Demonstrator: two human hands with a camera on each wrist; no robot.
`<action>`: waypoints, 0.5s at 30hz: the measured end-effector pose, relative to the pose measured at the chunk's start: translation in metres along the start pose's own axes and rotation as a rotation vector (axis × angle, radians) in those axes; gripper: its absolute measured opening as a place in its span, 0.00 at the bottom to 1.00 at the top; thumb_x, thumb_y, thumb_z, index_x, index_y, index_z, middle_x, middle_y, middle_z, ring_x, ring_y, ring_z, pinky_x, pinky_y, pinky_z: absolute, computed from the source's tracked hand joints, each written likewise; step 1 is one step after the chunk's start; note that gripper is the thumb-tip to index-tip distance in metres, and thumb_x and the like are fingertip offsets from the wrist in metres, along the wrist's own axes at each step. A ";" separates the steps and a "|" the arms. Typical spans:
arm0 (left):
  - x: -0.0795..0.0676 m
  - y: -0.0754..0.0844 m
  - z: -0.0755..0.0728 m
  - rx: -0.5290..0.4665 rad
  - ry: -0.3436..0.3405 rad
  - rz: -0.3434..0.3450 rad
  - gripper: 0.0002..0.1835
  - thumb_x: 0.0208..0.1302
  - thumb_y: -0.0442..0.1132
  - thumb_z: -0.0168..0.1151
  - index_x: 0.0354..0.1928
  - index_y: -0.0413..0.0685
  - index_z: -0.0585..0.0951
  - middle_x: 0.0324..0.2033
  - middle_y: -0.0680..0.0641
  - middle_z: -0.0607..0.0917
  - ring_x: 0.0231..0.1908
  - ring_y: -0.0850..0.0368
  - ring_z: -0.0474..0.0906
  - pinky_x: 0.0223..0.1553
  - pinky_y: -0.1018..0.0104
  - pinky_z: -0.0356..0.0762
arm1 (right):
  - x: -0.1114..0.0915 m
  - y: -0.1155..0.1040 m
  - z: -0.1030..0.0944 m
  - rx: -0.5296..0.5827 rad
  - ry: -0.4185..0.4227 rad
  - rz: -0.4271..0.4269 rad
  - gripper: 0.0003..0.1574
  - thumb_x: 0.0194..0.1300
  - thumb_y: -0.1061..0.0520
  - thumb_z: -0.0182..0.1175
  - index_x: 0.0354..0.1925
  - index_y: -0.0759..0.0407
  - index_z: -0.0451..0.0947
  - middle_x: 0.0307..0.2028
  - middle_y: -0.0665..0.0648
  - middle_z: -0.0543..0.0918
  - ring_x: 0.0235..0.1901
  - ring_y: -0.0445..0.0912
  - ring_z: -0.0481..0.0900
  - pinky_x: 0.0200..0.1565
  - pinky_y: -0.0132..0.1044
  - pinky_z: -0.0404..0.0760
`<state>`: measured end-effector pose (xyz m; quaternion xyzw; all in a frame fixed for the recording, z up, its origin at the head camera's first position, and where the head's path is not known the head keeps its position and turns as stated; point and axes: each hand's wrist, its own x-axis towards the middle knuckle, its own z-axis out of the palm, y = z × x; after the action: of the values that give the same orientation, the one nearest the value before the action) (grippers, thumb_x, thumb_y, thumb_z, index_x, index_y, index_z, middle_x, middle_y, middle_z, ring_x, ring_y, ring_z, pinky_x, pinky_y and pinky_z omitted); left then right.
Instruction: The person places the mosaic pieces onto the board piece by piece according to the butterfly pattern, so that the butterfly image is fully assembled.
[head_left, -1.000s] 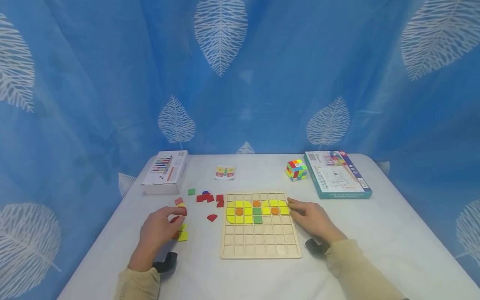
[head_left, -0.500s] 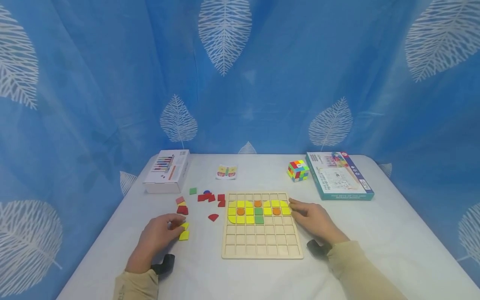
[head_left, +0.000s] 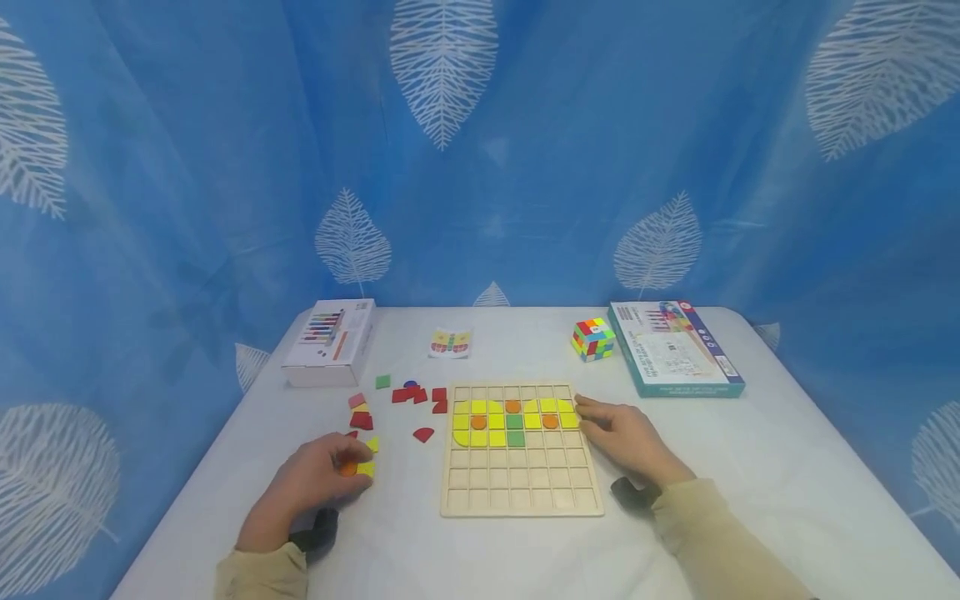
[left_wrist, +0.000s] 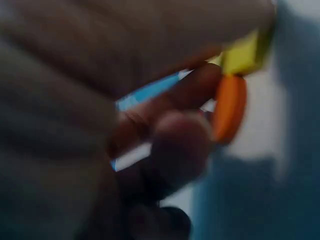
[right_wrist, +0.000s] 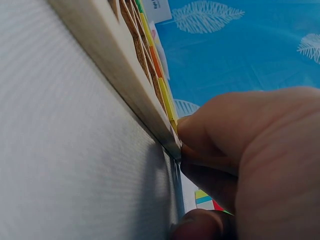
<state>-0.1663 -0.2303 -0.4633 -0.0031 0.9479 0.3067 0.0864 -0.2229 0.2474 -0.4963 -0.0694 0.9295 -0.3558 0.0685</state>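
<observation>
My left hand (head_left: 311, 475) is at the loose tiles on the left, its thumb and fingers around a yellow square tile (head_left: 365, 470) and seeming to pinch it. In the left wrist view this yellow tile (left_wrist: 241, 57) shows at the fingertips, with an orange disc (left_wrist: 231, 107) close beside it. Part of the hand hides other tiles below. My right hand (head_left: 626, 437) rests its fingertips against the right edge of the wooden grid board (head_left: 521, 507). Yellow tiles, orange discs and two green squares (head_left: 515, 422) fill cells in the board's upper rows.
Red tiles (head_left: 423, 435), a green square (head_left: 383, 382) and a blue disc (head_left: 410, 384) lie left of the board. Behind stand a white box (head_left: 330, 346), a small pattern card (head_left: 450, 344), a puzzle cube (head_left: 592, 339) and a flat teal-edged box (head_left: 675, 350).
My left hand has moved from the red tiles towards me, down to the yellow square tile. My right hand has stayed at the board's edge.
</observation>
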 end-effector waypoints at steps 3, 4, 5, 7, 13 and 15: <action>0.002 0.000 0.004 0.032 0.017 0.030 0.17 0.54 0.44 0.80 0.46 0.56 0.88 0.44 0.54 0.86 0.42 0.57 0.79 0.49 0.53 0.84 | 0.001 0.001 0.001 -0.008 -0.001 -0.004 0.31 0.72 0.45 0.61 0.70 0.47 0.75 0.75 0.45 0.69 0.78 0.58 0.59 0.73 0.64 0.59; 0.004 0.002 0.007 0.040 0.033 0.048 0.16 0.55 0.44 0.80 0.46 0.57 0.88 0.44 0.55 0.86 0.42 0.58 0.78 0.48 0.55 0.84 | 0.001 0.001 0.001 -0.014 0.001 -0.003 0.31 0.73 0.44 0.61 0.70 0.47 0.75 0.75 0.44 0.68 0.78 0.58 0.59 0.73 0.64 0.59; 0.006 0.004 0.010 0.049 0.048 0.066 0.15 0.56 0.43 0.79 0.46 0.58 0.89 0.43 0.55 0.86 0.40 0.58 0.78 0.46 0.57 0.83 | 0.001 0.002 0.000 -0.017 0.003 -0.002 0.31 0.72 0.44 0.61 0.70 0.47 0.75 0.75 0.44 0.68 0.78 0.58 0.59 0.73 0.64 0.59; 0.010 0.009 0.017 0.066 0.070 0.098 0.14 0.57 0.45 0.79 0.46 0.60 0.89 0.42 0.57 0.85 0.39 0.59 0.77 0.43 0.61 0.81 | 0.001 0.002 -0.001 -0.024 0.007 -0.003 0.31 0.72 0.44 0.61 0.70 0.47 0.75 0.75 0.44 0.68 0.77 0.58 0.59 0.73 0.63 0.59; 0.009 0.018 0.025 0.089 0.088 0.078 0.16 0.55 0.44 0.79 0.47 0.64 0.91 0.47 0.54 0.86 0.41 0.58 0.80 0.44 0.59 0.84 | 0.000 0.000 -0.002 -0.020 0.005 -0.027 0.30 0.73 0.46 0.61 0.70 0.49 0.75 0.74 0.45 0.69 0.77 0.58 0.60 0.73 0.63 0.60; 0.008 0.018 0.025 0.090 0.090 0.059 0.15 0.56 0.43 0.79 0.47 0.64 0.91 0.49 0.53 0.86 0.43 0.57 0.81 0.45 0.57 0.85 | -0.001 -0.001 -0.001 -0.015 0.002 -0.027 0.30 0.73 0.46 0.61 0.70 0.49 0.75 0.74 0.45 0.69 0.77 0.58 0.60 0.73 0.62 0.60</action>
<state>-0.1709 -0.2013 -0.4742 0.0149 0.9633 0.2656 0.0345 -0.2223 0.2474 -0.4947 -0.0822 0.9311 -0.3498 0.0624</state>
